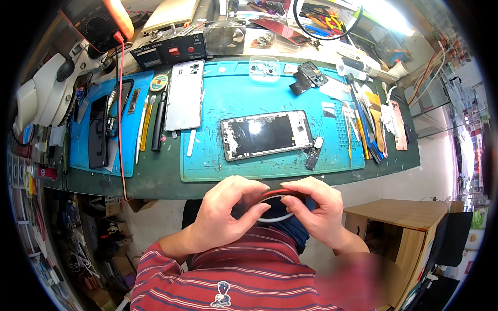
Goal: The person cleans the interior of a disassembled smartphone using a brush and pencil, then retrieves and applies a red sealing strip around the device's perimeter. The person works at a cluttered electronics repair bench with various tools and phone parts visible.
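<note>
In front of my body, just off the table's near edge, I hold a thin ring-shaped roll of tape (275, 220) with a red outer layer and a pale core. My left hand (220, 210) grips its left side, thumb and fingers curled round it. On its right side my right hand (320, 210) closes the same way, with both thumbs near each other. Beyond my hands, an opened phone frame (254, 137) lies on the blue mat (233, 172), with white residue along its edges. A small black phone part (313, 154) rests at its lower right corner.
A silvery phone back cover (185, 96) and a dark phone (98, 132) lie to the left. Screwdrivers and tweezers (363, 122) crowd the right side. A clear box of small parts (264, 69) sits behind, near a power supply (174, 50). A red cable (120, 109) crosses the left.
</note>
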The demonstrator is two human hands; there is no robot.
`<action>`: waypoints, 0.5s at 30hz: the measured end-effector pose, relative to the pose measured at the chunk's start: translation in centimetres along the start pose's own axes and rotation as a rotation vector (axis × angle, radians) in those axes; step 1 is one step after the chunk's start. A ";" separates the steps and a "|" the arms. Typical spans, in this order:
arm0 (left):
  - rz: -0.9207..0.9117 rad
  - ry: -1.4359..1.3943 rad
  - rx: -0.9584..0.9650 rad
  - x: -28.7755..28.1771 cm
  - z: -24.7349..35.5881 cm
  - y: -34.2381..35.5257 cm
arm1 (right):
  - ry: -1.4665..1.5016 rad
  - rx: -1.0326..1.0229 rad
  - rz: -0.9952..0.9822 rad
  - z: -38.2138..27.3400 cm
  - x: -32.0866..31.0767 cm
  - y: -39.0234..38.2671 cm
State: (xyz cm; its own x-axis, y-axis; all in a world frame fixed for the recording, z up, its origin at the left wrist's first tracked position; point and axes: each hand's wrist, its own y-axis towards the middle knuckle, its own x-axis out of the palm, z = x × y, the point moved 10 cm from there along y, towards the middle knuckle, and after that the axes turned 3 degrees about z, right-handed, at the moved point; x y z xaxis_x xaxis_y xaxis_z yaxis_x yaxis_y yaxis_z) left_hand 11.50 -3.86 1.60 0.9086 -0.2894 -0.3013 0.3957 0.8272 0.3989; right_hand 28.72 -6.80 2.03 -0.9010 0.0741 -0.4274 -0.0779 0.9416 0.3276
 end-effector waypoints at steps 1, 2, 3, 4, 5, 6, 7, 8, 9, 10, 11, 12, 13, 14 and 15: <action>-0.008 0.019 -0.004 0.0 -0.1 -0.1 | 0.021 0.028 -0.007 0.2 0.1 -0.1; -0.012 0.031 -0.004 0.0 -0.1 -0.2 | 0.027 0.079 -0.027 0.6 0.3 -0.3; -0.026 0.049 -0.027 0.1 -0.4 -0.3 | 0.051 0.110 -0.019 0.9 0.3 -0.4; -0.010 0.038 -0.041 -0.1 -0.6 -0.4 | 0.085 0.164 -0.007 1.4 0.3 -0.7; -0.005 0.033 -0.075 -0.2 -0.9 -0.6 | 0.136 0.195 0.034 1.7 0.0 -0.8; 0.000 0.028 -0.107 -0.4 -1.3 -0.7 | 0.179 0.223 0.063 2.0 -0.1 -1.0; 0.013 -0.002 -0.105 -0.5 -1.3 -0.7 | 0.204 0.208 0.083 2.0 -0.3 -1.0; 0.026 -0.032 -0.106 -0.6 -1.3 -0.7 | 0.222 0.193 0.088 1.9 -0.4 -0.9; 0.039 -0.064 -0.083 -0.7 -1.1 -0.7 | 0.240 0.178 0.094 1.8 -0.6 -0.9; 0.024 -0.027 -0.057 -0.5 -0.8 -0.6 | 0.192 0.113 0.081 1.2 -0.7 -0.7; 0.003 -0.012 -0.054 -0.3 -0.7 -0.6 | 0.144 0.049 0.067 0.6 -0.7 -0.5; -0.014 0.003 -0.024 0.0 -0.4 -0.4 | 0.094 -0.017 0.066 -0.1 -0.9 -0.4; -0.034 0.030 -0.015 0.3 -0.3 -0.3 | 0.104 -0.029 0.036 -0.3 -0.6 -0.3; -0.047 0.034 -0.013 0.6 -0.3 -0.2 | 0.112 -0.043 0.020 -0.6 -0.5 -0.2; -0.029 0.018 0.047 0.5 0.4 -0.1 | 0.111 -0.046 -0.004 -0.8 -0.2 -0.1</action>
State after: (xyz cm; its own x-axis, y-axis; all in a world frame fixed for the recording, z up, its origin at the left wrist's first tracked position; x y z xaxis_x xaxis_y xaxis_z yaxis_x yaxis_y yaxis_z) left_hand 12.01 -4.28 1.71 0.8944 -0.3038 -0.3283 0.4280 0.7947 0.4304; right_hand 28.55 -7.18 2.69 -0.9421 0.0308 -0.3340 -0.0992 0.9256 0.3652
